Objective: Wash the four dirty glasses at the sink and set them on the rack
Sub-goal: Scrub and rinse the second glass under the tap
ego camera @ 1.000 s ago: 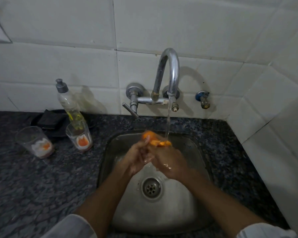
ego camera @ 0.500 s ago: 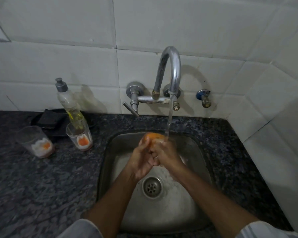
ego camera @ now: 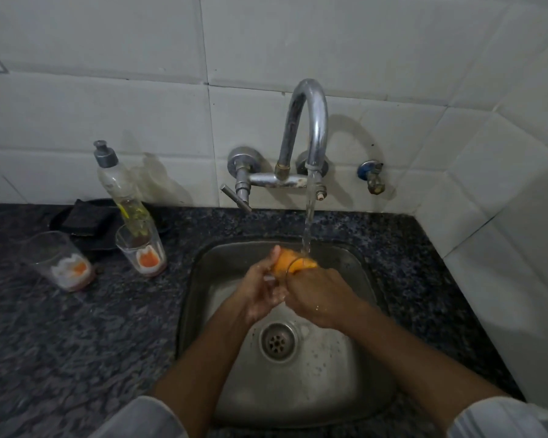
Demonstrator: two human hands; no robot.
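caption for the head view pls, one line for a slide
Both hands, left and right, hold a glass under the running tap; two dirty glasses wait on the counter.

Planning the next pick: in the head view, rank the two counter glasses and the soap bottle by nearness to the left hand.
1. Nearer glass, on the counter just left of the sink, closest to the left hand.
2. Soap bottle, behind that glass, by the wall.
3. Far glass, farthest left.
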